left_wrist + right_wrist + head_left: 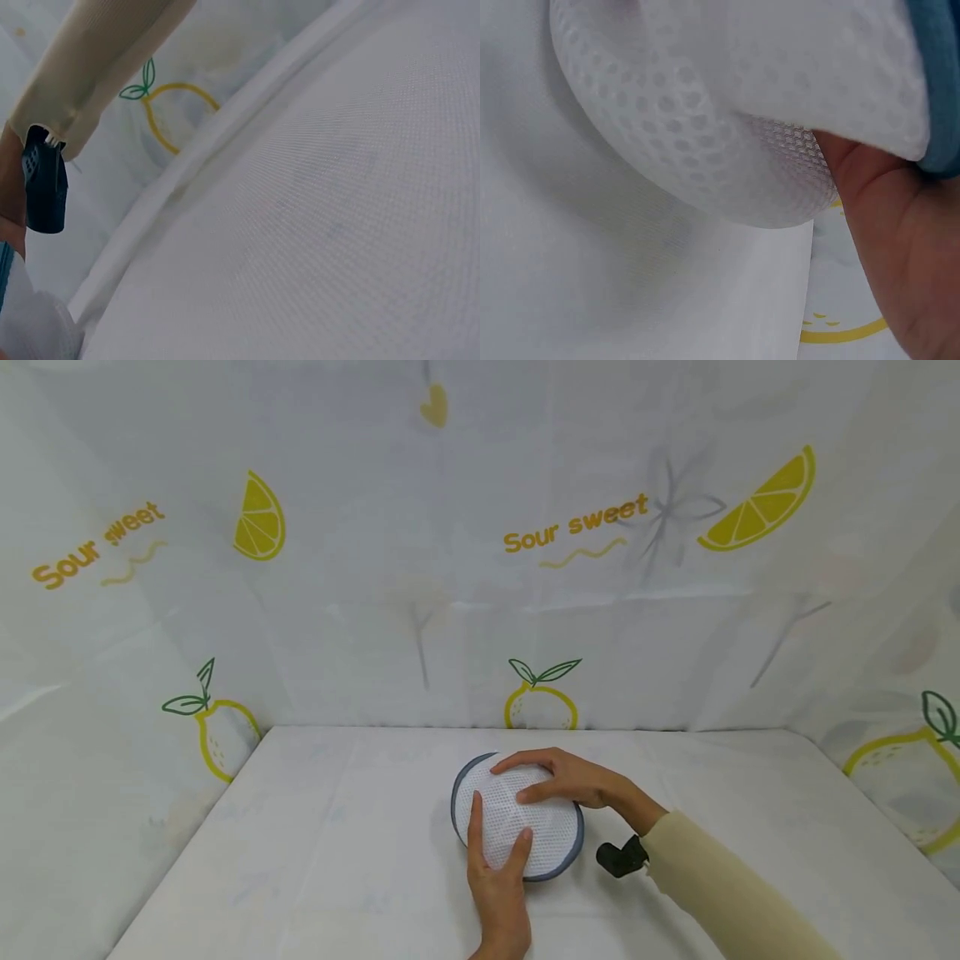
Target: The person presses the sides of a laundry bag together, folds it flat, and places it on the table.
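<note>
A round white mesh laundry bag (551,839) with blue-grey trim is between both hands, its broad face turned up towards the head view. My left hand (498,887) grips it from the near side, index finger and thumb spread over the mesh. From the right, my right hand (576,778) holds the far part, thumb and a finger bent across the face. The other fingers of both hands are hidden. In the right wrist view the bag's mesh (660,112) bulges softly, and its teal-looking trim (937,90) lies against the hand.
A white-covered table (360,852) lies under the hands and meets a white cloth backdrop (337,652) printed with lemons and lettering. A small black device (621,858) is fixed at the right wrist, by a beige sleeve (727,885).
</note>
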Tool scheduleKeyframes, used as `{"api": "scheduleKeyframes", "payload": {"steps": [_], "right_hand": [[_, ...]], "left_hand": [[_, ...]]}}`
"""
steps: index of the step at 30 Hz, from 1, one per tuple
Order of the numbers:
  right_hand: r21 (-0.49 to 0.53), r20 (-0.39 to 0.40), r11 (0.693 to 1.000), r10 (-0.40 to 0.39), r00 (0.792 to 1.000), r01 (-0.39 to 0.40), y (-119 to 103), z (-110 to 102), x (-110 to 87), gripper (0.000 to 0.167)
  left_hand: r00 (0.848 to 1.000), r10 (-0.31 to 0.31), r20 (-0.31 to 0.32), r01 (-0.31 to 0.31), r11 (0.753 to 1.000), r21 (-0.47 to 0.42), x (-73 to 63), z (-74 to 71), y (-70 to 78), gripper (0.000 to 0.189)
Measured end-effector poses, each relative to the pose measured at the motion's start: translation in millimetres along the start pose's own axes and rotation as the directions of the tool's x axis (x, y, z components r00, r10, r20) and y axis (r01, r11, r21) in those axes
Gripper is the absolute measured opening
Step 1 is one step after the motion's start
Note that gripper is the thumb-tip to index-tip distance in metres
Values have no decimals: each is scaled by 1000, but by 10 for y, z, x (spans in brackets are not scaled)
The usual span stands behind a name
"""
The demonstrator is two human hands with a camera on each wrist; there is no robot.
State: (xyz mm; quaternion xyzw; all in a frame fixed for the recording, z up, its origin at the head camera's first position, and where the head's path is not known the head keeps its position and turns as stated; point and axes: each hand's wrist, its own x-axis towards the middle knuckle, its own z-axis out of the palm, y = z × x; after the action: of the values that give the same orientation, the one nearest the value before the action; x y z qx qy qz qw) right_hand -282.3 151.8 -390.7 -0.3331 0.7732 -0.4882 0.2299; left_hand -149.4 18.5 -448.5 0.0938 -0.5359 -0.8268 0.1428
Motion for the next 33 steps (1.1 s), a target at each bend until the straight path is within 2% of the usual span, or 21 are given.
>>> {"api": "scheduleKeyframes", "payload": {"steps": [7,11,15,20,23,27,30,33], "right_hand": [[-43,-70,999,-8,998,6,19,-41,3,39],[-60,-102,998,6,995,-12,47,-37,18,38],[-57,-130,998,15,991,-22,73,-41,0,37],[-75,-146,997,-2,989,-9,84,-51,-27,37],[-88,-150,996,-17,988,3,76,-47,-23,37],[-124,-161,992,-18,987,-2,54,-32,-25,37],[-173,-188,985,-13,982,-20,31,-17,-48,36],[-207,-212,978,-20,977,-25,4,-13,-73,37]], "left_hand": [[999,-30,30,26,992,120,14,20,74,72],[998,-53,32,48,987,154,18,27,101,74],[997,-71,36,65,985,162,9,34,130,75],[988,-126,86,114,984,134,-34,3,206,75],[979,-147,138,137,987,79,-56,-63,271,75],[980,-151,133,141,987,79,-65,-204,367,74],[981,-161,106,144,977,159,-74,-323,448,73],[979,-170,112,143,966,217,-55,-439,520,70]]}}
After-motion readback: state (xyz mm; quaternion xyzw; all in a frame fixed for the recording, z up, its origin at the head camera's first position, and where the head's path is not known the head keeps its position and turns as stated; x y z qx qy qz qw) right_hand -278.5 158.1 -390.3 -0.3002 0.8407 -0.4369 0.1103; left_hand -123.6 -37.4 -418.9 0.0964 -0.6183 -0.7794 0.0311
